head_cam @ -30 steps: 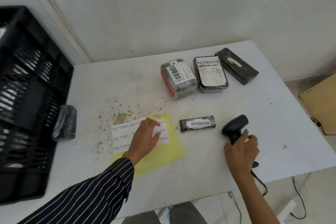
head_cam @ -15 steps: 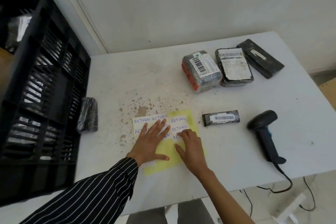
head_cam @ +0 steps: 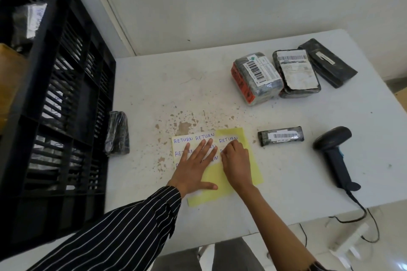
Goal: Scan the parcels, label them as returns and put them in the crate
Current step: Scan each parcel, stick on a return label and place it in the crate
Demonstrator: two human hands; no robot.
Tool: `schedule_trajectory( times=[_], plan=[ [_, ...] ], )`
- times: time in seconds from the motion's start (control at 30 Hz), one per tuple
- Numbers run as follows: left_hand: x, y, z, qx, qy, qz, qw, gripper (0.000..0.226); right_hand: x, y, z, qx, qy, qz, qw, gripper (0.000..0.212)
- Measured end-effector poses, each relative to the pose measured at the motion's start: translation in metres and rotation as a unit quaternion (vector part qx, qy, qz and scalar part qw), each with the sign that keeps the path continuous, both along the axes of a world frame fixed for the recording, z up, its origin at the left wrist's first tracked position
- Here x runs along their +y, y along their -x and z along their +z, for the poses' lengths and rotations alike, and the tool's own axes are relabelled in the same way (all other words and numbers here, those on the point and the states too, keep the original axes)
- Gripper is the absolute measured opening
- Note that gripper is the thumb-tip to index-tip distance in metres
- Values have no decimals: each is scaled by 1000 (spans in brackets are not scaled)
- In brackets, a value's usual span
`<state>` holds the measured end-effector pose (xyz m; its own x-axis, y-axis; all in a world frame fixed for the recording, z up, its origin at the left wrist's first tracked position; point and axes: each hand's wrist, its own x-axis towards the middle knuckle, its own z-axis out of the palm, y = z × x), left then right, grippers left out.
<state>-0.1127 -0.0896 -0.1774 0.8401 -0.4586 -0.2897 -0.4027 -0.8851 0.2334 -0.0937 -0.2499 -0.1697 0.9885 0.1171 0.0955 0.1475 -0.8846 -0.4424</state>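
Observation:
A yellow sheet (head_cam: 253, 174) carrying white RETURN labels (head_cam: 193, 139) lies on the white table (head_cam: 154, 86) in front of me. My left hand (head_cam: 193, 167) presses flat on the sheet with fingers straight. My right hand (head_cam: 236, 160) has curled fingers picking at a label's edge near the sheet's middle. A small black parcel (head_cam: 280, 136) with a barcode lies just right of the sheet. The black scanner (head_cam: 334, 156) lies untouched further right. The black crate (head_cam: 55, 94) stands at the left with parcels inside.
Three wrapped parcels sit at the back right: a grey one with orange tape (head_cam: 256, 78), one with a white slip (head_cam: 296, 72), a flat black one (head_cam: 327, 62). Another black parcel (head_cam: 117, 133) lies against the crate. The scanner's cable hangs over the table's front edge.
My right hand set the scanner down on the table and came over to the label sheet. My left hand has stayed pressed on the sheet. My view has turned left.

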Motion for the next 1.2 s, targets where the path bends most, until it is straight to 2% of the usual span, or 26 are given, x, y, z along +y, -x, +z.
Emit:
schedule_trajectory(
  times=[0.1, 0.17, 0.3, 0.37, 0.47, 0.57, 0.67, 0.77, 0.93, 1.2],
  plan=[
    [-2, 1, 3, 2, -23, 4, 1000, 106, -1, -2, 0, 37, -41, -8, 998, 8],
    [-2, 1, 4, 4, -24, 7, 1000, 107, -2, -3, 4, 73, -105, -28, 991, 12],
    [2, 3, -5, -38, -5, 8, 999, 112, -21, -15, 16, 130, -223, -128, 958, 13],
    [5, 3, -7, -26, 13, 5, 1000, 112, -34, -19, 20, 132, -216, -119, 960, 10],
    [5, 4, -6, -23, 11, 7, 1000, 113, -37, -15, 20, 124, -183, -48, 974, 7],
    [3, 4, -4, -6, 7, 14, 1000, 113, -20, -2, 7, 94, -104, 18, 990, 25],
    [3, 4, -2, -7, 16, 11, 1000, 111, -5, 4, -1, 44, -80, 4, 996, 17],
    [2, 6, 2, 9, -16, 19, 1000, 113, -2, 1, 1, 42, -119, -34, 991, 7],
    [2, 6, 0, 6, -16, 20, 1000, 113, -6, -2, 5, 68, -164, -36, 983, 12],
    [2, 5, 6, 18, -11, 22, 1000, 108, -26, -6, 15, 140, -295, -101, 940, 9]
  ],
)
